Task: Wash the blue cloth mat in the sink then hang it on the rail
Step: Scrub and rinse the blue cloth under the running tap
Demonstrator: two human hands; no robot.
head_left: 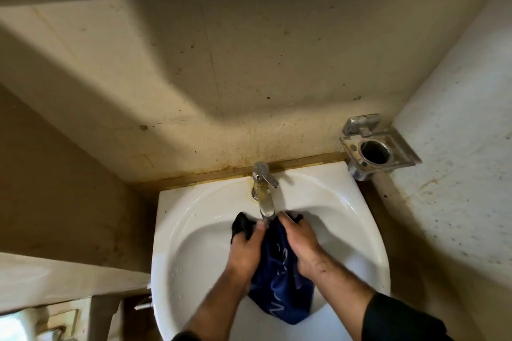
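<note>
**tapwatcher:** so where's the blue cloth mat (279, 282) at in this one?

**sinkside:** lower middle of the frame, bunched up down in the bowl of the white sink (177, 230). Top end of it sits right under the spout of the chrome faucet (264, 188), and the rest trails toward the bottom edge. There's white lettering on the blue, but it's too crumpled to read. The bit at the top left looks nearly black.

**tapwatcher:** and the hands?

**sinkside:** both closed on it. Left hand (246, 252) has its fingers curled around the dark upper left part of the fabric, thumb up near the spout. Right hand (297, 241) is clamped on the right side of the cloth, knuckles up, fingertips also just below the spout. The two hands are near each other with a strip of blue showing between them.

**tapwatcher:** water running?

**sinkside:** honestly can't tell. There are droplets on the left side of the basin though.

**tapwatcher:** anything else around?

**sinkside:** a metal wall holder (376, 147) with a round hole, right of centre, above the sink's back right corner. Stained beige wall (221, 77) behind the faucet.
</note>
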